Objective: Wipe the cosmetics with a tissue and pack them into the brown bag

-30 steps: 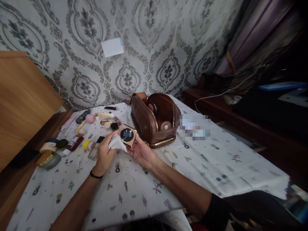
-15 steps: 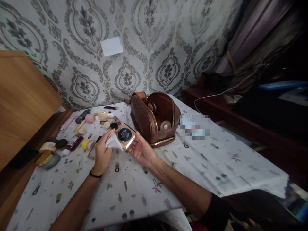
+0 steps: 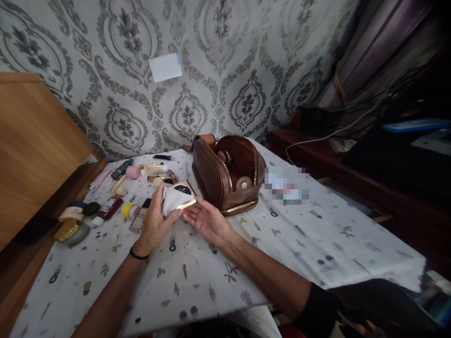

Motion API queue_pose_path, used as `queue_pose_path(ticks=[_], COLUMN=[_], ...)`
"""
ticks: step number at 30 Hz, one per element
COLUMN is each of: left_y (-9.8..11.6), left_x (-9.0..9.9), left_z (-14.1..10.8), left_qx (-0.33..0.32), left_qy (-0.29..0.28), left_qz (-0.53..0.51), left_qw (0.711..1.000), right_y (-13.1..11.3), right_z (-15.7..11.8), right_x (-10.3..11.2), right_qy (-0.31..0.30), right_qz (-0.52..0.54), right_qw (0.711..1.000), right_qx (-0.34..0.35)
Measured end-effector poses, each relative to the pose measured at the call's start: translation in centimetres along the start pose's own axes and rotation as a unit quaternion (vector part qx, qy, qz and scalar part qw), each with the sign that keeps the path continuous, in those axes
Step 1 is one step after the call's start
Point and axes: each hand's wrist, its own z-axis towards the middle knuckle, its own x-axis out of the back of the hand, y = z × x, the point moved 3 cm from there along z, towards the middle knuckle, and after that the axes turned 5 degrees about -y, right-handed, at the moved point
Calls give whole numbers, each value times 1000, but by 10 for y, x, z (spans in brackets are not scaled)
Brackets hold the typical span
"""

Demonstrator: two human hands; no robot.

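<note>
A square gold compact (image 3: pixel 191 202) with a round dark label is held up over the table, left of the brown bag. My right hand (image 3: pixel 207 221) grips its right edge between thumb and fingers. In my left hand (image 3: pixel 157 225) is a white cloth (image 3: pixel 173 199), which lies over the left part of the compact's face and covers some of the label. Close by, the brown cosmetic bag (image 3: pixel 211 176) stands unzipped, with a small round pinkish item (image 3: pixel 224 157) inside. A clear glass bottle with a dark cap (image 3: pixel 138 220) lies just left of my left hand.
Several cosmetics lie on the left of the patterned tablecloth (image 3: pixel 197 281), among them a dark red bottle (image 3: pixel 108 210), a pink jar (image 3: pixel 133 172), a cream tube (image 3: pixel 155 169) and stacked jars (image 3: pixel 72 232). A wooden panel (image 3: pixel 38 141) borders the left side. A blurred patch (image 3: pixel 287 185) is right of the bag.
The white cloth has slid right across the compact's face, now hiding part of the round label. My left hand has moved slightly right with it, uncovering more of the glass bottle.
</note>
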Motion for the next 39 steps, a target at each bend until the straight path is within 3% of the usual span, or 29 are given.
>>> queue_pose_path(ticks=[11, 17, 23, 31, 39], left_y=[5, 10, 12, 8, 7], left_x=[0, 3, 3, 4, 8], left_z=[2, 1, 1, 4, 4], left_qx=[-26, -23, -30, 18, 24], left_qy=[8, 2, -7, 29, 47], left_qz=[7, -9, -67, -43, -38], left_qw=[1000, 1000, 997, 998, 998], right_y=[1, 1, 3, 3, -1], right_z=[-1, 0, 4, 1, 1], right_x=[1, -1, 3, 0, 2], right_qy=[10, -5, 23, 8, 66], right_qz=[-32, -30, -3, -80, -159], right_qw=[999, 999, 999, 996, 983], right_qx=[-8, 34, 47, 29, 60])
